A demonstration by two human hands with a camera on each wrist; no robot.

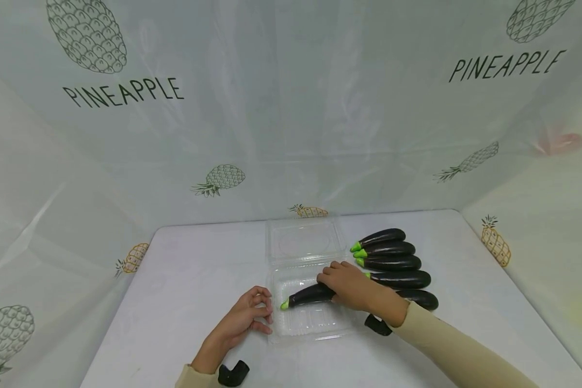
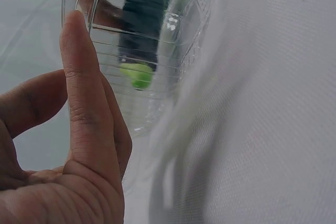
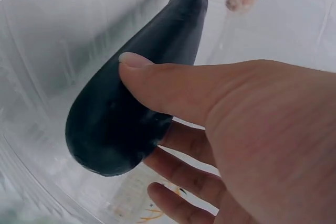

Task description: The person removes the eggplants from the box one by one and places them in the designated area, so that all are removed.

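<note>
My right hand (image 1: 351,285) grips a dark purple eggplant (image 1: 310,295) with a green stem end, thumb on one side and fingers on the other. The eggplant lies across the base of a clear plastic clamshell container (image 1: 291,330), its stem pointing left. In the right wrist view its rounded end (image 3: 110,145) shows beyond the thumb. My left hand (image 1: 249,311) is at the container's left side, a straight finger (image 2: 84,87) right at the clear wall. Through that wall the green stem end (image 2: 137,74) shows.
Several more eggplants (image 1: 388,263) lie in a column right of the container, stems to the left; my right arm partly covers the nearest ones. The container's lid (image 1: 305,240) is folded back behind its base. A pineapple-print curtain (image 1: 281,134) surrounds the white table (image 1: 199,269).
</note>
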